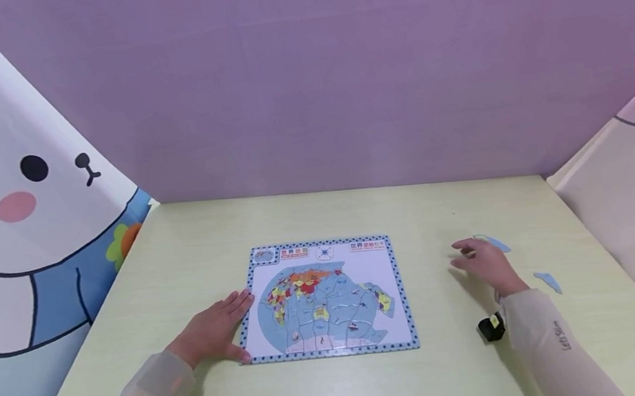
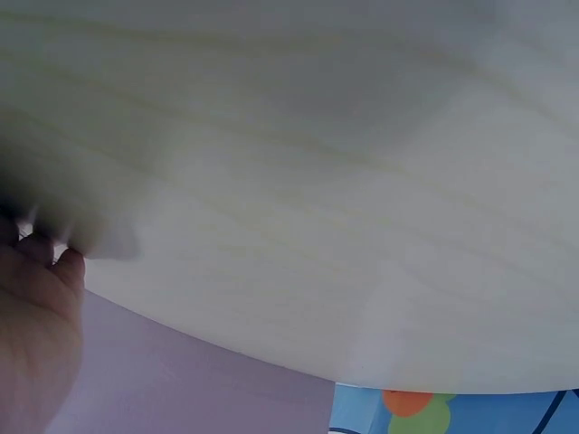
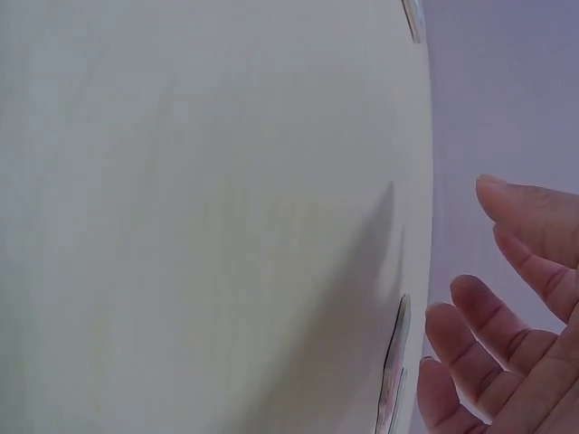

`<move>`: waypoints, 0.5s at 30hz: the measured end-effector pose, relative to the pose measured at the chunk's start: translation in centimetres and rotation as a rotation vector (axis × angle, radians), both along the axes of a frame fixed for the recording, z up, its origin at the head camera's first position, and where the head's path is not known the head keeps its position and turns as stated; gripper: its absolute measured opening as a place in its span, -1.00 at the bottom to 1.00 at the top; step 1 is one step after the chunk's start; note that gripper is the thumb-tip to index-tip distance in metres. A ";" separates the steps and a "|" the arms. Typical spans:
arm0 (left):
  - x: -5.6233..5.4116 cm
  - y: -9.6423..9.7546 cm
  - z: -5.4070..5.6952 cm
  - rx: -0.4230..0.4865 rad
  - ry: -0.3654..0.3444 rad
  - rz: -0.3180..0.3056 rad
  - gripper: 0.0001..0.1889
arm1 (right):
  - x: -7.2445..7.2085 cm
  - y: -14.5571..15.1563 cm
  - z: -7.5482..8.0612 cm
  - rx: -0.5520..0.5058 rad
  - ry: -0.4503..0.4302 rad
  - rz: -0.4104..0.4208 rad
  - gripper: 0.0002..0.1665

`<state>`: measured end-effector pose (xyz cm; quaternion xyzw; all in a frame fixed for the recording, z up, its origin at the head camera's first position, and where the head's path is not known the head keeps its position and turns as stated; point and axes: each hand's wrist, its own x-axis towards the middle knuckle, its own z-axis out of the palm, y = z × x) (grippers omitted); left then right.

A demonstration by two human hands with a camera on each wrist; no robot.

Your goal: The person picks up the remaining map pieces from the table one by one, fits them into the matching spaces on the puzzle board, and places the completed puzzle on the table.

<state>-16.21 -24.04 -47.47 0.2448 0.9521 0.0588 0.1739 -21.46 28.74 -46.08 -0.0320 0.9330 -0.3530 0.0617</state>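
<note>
A world map jigsaw puzzle board [image 1: 335,353] with a blue dotted border lies flat on the table. Many map pieces [image 1: 336,313] fill its left and middle, while white backing shows at the right of the map. My left hand [image 1: 214,327] rests on the board's left edge, fingers extended; the left wrist view catches only part of it. Above the table to the right, my right hand [image 1: 486,263] hovers with loosely bent fingers [image 3: 470,344] and nothing between them. A blue puzzle piece [image 1: 498,244] lies just beyond it, partly hidden by the hand.
Another small blue puzzle piece [image 1: 548,281] lies on the pale table [image 1: 432,374] to the right of my right wrist. A black cube-shaped object [image 1: 491,327] is beside the right cuff. A purple backdrop [image 1: 339,78] stands behind the table, with a cartoon-printed cloth [image 1: 7,161] at the left.
</note>
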 end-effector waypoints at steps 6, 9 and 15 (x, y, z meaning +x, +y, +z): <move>0.0 0.0 -0.1 -0.008 0.000 0.004 0.18 | -0.1 0.8 0.0 -0.054 0.025 -0.021 -0.45; 0.0 0.0 -0.1 -0.005 0.001 0.007 0.18 | -0.2 1.1 0.1 -0.057 0.011 -0.038 -0.41; -0.1 0.1 0.0 -0.002 -0.006 0.009 0.18 | -0.4 2.0 0.2 -0.096 -0.057 -0.065 -0.35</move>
